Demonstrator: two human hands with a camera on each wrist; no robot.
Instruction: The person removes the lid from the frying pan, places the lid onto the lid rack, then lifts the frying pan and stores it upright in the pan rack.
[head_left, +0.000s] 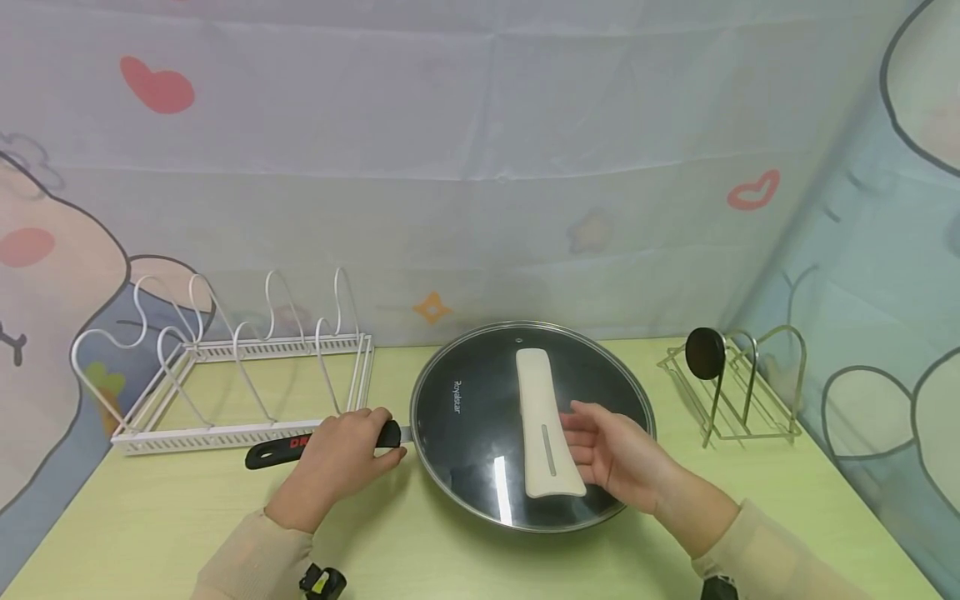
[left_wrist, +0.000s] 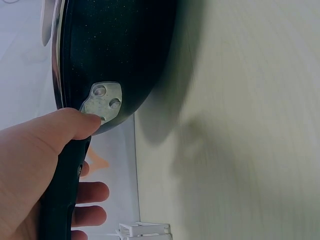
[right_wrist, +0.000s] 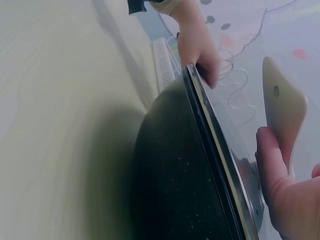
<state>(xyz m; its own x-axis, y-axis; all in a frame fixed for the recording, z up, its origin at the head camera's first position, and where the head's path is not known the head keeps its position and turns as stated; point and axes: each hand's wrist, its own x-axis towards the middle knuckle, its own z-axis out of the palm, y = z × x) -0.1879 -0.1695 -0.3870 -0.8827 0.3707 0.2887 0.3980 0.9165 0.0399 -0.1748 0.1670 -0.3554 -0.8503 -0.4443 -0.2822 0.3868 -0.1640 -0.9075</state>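
A dark wok (left_wrist: 117, 45) with a speckled outside stands in the middle, covered by a glass lid (head_left: 480, 433) marked Royalstar. My left hand (head_left: 341, 458) grips the wok's black handle (head_left: 273, 452), its thumb up by the riveted metal bracket (left_wrist: 105, 100). Across the lid runs a long cream lid handle (head_left: 536, 417), raised above the glass. At its right edge is my right hand (head_left: 626, 458), with loosely bent fingers reaching to the handle's side and the thumb apart from them. In the right wrist view the thumb (right_wrist: 270, 157) overlaps the lid handle's underside.
Left on the table stands a white wire rack (head_left: 247, 433) with several tall loops. A smaller metal rack (head_left: 750, 433) holding a round black piece (head_left: 705, 353) is at the right. Behind hangs a printed cloth (head_left: 480, 167) along the table's back edge.
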